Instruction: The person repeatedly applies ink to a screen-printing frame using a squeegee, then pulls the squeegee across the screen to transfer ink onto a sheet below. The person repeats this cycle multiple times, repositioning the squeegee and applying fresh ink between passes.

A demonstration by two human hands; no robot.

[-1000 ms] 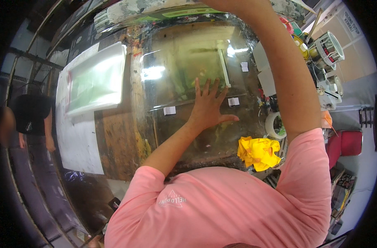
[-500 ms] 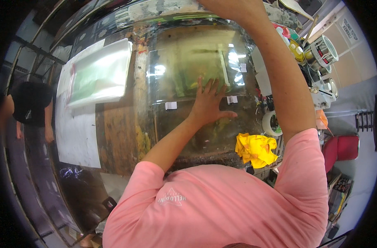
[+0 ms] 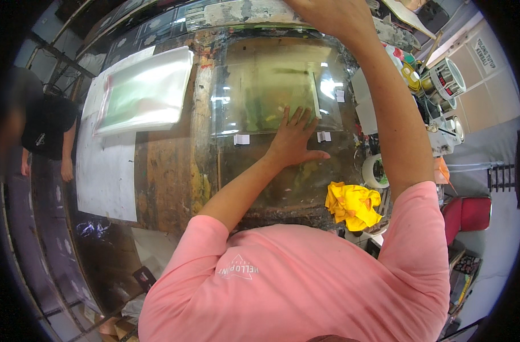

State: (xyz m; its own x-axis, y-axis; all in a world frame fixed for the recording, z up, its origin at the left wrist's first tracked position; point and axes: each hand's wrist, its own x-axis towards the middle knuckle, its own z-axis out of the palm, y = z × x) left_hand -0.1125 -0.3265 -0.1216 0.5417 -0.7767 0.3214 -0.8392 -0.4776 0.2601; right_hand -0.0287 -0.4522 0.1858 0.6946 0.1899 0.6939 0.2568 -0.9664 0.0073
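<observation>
My left hand (image 3: 297, 137) lies flat with fingers spread, its fingertips over the near edge of a clear plastic sheet (image 3: 245, 117). The sheet rests on the glassy, stained work surface (image 3: 271, 182). Small folded white tabs sit along its border: one tab (image 3: 241, 139) left of the hand, another tab (image 3: 324, 137) by the fingers, a third tab (image 3: 340, 96) at the right side. My right arm reaches far forward, and the right hand (image 3: 342, 17) is at the top rim, its fingers cut off by the picture's edge. Whether it holds anything is hidden.
Left on the table, a stack of clear plastic sheets (image 3: 149, 94) overlaps white paper (image 3: 106, 182). A crumpled yellow cloth (image 3: 354, 206) lies near my body, beside a tape roll (image 3: 375, 171). Cans (image 3: 442, 80) stand at the right. Another person (image 3: 49, 125) is at the far left.
The view has shifted slightly, so the table and stack appear a little higher and further right. My left hand stays spread on the sheet; my right arm remains stretched forward.
</observation>
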